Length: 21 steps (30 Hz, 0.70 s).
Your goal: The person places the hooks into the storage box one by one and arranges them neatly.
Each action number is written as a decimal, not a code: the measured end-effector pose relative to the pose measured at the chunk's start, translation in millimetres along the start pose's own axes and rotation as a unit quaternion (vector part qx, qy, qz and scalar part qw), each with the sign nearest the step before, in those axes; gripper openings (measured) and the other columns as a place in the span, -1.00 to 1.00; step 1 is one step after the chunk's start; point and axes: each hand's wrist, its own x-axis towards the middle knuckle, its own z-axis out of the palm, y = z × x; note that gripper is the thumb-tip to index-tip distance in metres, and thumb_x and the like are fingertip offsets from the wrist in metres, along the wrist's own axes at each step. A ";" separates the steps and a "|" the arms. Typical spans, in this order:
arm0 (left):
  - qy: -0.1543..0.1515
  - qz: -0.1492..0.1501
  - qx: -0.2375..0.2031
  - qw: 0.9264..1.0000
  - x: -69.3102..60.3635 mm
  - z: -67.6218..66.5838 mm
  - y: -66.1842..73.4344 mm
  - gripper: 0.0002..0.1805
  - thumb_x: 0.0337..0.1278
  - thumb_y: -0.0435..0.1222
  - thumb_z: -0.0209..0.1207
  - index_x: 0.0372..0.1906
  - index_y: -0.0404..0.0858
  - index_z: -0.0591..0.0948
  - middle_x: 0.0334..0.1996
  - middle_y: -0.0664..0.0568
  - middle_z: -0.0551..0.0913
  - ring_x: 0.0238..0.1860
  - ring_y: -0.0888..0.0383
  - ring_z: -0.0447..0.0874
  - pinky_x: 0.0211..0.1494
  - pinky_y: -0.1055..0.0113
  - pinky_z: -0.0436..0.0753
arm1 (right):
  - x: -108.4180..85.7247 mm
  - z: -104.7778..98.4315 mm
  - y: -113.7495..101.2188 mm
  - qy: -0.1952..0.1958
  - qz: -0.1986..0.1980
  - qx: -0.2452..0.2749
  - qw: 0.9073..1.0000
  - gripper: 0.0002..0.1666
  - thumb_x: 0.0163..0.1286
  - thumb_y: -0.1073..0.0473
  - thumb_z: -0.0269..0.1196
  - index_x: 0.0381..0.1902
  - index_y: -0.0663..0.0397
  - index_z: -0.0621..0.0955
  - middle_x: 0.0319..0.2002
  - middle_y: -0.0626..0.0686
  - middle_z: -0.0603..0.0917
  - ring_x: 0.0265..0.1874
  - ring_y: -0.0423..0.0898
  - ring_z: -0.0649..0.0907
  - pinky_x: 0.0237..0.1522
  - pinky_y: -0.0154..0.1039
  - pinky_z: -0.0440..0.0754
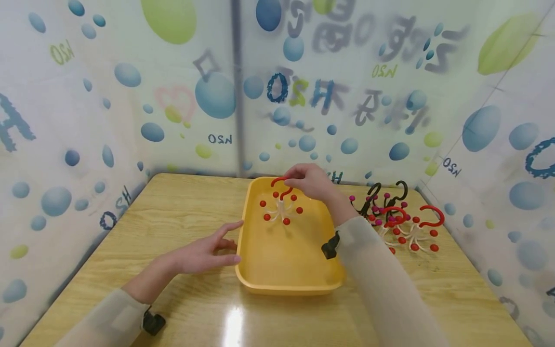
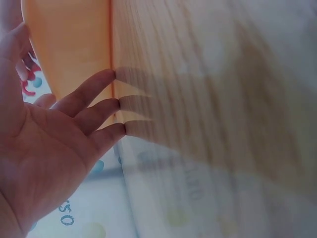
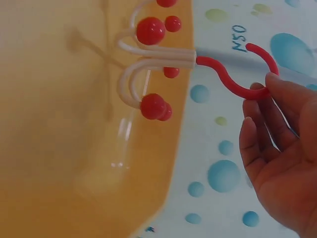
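My right hand (image 1: 310, 182) pinches the curved red top of a claw hook (image 1: 281, 208), with white prongs that end in red balls. The claw hook hangs upright over the far half of a yellow plastic tray (image 1: 290, 265). In the right wrist view, thumb and fingertips meet on the red curve of the claw hook (image 3: 233, 87), while its prongs are over the tray (image 3: 89, 163). At the tray's left side, my left hand (image 1: 201, 254) touches the wall with spread fingers. The left wrist view shows this hand's (image 2: 54, 144) fingertips resting on the table by the tray (image 2: 74, 44).
Several more claw hooks lie to the tray's right, some with red tops (image 1: 431, 216) and others black (image 1: 400, 193) with pink balls. They sit on a wooden table (image 1: 186, 202). Patterned curtains (image 1: 182, 96) enclose the table's back and sides.
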 end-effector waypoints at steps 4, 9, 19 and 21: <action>-0.001 -0.006 0.001 1.000 0.9 -0.3 -0.4 0.01 0.52 0.19 0.30 0.80 0.23 -0.04 0.52 -0.22 0.58 0.58 -0.27 0.49 0.61 -0.38 0.38 | 12.1 15.6 4.6 0.006 0.009 0.027 1.000 -0.70 0.67 0.08 0.32 0.20 0.09 0.76 0.08 0.10 0.81 0.11 0.21 0.72 0.25 0.02 0.73; -0.003 -0.004 -0.003 1.000 1.4 0.8 0.4 0.01 0.52 0.18 0.30 0.80 0.25 -0.04 0.52 -0.24 0.58 0.57 -0.27 0.50 0.61 -0.37 0.40 | 23.1 30.6 11.2 0.028 0.016 0.042 0.999 -0.74 0.69 0.09 0.30 0.18 0.05 0.76 0.09 0.10 0.80 0.08 0.12 0.71 0.28 0.01 0.73; -0.002 -0.002 -0.003 1.000 0.0 0.3 0.7 -0.02 0.54 0.17 0.28 0.79 0.28 -0.04 0.52 -0.25 0.57 0.57 -0.26 0.50 0.60 -0.37 0.42 | 29.9 39.5 13.3 0.055 0.026 0.057 0.997 -0.73 0.68 0.05 0.32 0.17 0.02 0.77 0.06 0.07 0.80 0.09 0.16 0.72 0.23 0.00 0.75; -0.001 0.001 -0.001 1.000 -0.7 -0.6 0.3 -0.02 0.54 0.16 0.28 0.79 0.27 -0.04 0.52 -0.26 0.57 0.57 -0.26 0.50 0.60 -0.36 0.42 | 30.2 40.6 13.9 0.063 0.024 0.061 0.996 -0.76 0.66 0.06 0.34 0.12 0.01 0.79 0.03 0.07 0.80 0.02 0.12 0.71 0.19 -0.03 0.74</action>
